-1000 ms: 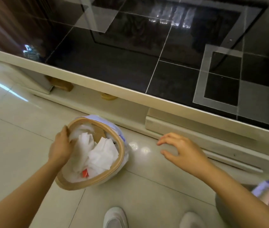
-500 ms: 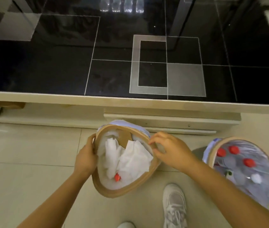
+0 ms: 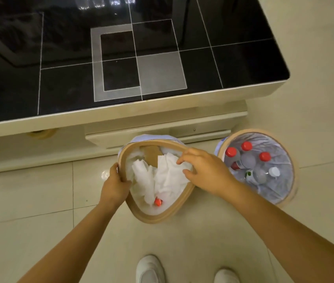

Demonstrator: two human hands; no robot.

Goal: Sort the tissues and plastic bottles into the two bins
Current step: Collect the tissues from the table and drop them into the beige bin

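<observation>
A tan-rimmed bin stands on the floor between my arms, filled with crumpled white tissues. A red bottle cap peeks out from under them. My left hand grips the bin's left rim. My right hand rests over the right rim, fingers curled at the edge of a tissue; I cannot tell whether it pinches the tissue or the rim. A second tan-rimmed bin to the right holds several plastic bottles with red and white caps.
A low cream cabinet with a glossy black tiled top runs across the back, right behind both bins. Pale floor tiles spread to the left and right. My white shoes show at the bottom edge.
My right hand has come from the open floor onto the tissue bin's right rim. The view has swung right, so the bottle bin now shows fully.
</observation>
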